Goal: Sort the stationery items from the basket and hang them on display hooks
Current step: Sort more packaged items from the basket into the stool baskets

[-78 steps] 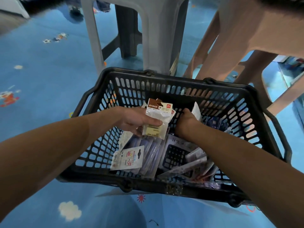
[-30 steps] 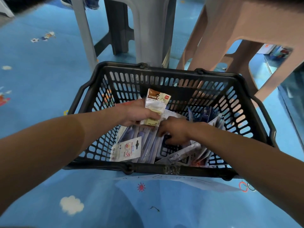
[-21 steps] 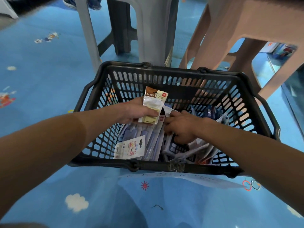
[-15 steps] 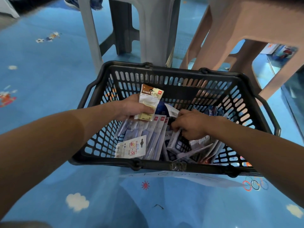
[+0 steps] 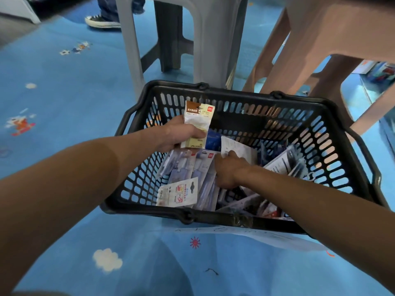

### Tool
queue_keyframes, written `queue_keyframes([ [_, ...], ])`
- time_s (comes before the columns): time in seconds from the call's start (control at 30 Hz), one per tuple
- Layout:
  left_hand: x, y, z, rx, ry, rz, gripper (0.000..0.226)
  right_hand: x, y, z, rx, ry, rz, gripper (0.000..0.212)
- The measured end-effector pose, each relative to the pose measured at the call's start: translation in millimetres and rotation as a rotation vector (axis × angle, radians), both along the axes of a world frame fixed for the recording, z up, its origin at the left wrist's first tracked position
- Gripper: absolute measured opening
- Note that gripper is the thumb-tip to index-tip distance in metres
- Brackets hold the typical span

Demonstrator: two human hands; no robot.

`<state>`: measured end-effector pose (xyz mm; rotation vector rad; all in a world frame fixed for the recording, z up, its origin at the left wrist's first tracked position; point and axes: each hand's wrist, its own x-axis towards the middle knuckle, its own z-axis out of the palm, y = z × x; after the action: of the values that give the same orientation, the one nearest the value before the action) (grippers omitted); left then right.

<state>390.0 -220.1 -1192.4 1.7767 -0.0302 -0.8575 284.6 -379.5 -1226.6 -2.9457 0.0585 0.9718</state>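
Observation:
A black plastic basket (image 5: 241,96) stands on the blue floor with several packaged stationery items inside. My left hand (image 5: 178,133) grips a small stack of eraser packs (image 5: 197,124) with brown and white headers, held upright above the basket's left half. My right hand (image 5: 229,170) reaches down into the middle of the basket, fingers curled among the packets, beside a white packet (image 5: 238,148) standing on edge. What those fingers hold is hidden. Pale purple pen packs (image 5: 192,165) and a white card pack (image 5: 178,194) lie at the basket's left front.
A grey plastic stool (image 5: 205,39) and a pinkish-brown stool (image 5: 316,39) stand right behind the basket. A person's shoe (image 5: 101,20) shows at the far left. Boxes (image 5: 382,71) lie at the right edge. A white paper sheet (image 5: 267,236) sticks out under the basket's front.
My right hand moved from the basket's middle-right toward the left, shifting packets; a white packet now stands on edge. My left hand kept the eraser packs, lifting them slightly.

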Motion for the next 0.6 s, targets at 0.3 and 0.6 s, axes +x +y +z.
queue_keyframes([
  [0.3,-0.5,-6.4,-3.2,-0.044,-0.016,0.099,0.032,13.6,16.5,24.1,1.085,0.072,-0.732,0.024],
  [0.6,-5.7,-10.6,-7.5,-0.095,-0.047,0.122,0.029,11.5,7.3,-0.6,0.781,-0.125,-0.501,0.020],
])
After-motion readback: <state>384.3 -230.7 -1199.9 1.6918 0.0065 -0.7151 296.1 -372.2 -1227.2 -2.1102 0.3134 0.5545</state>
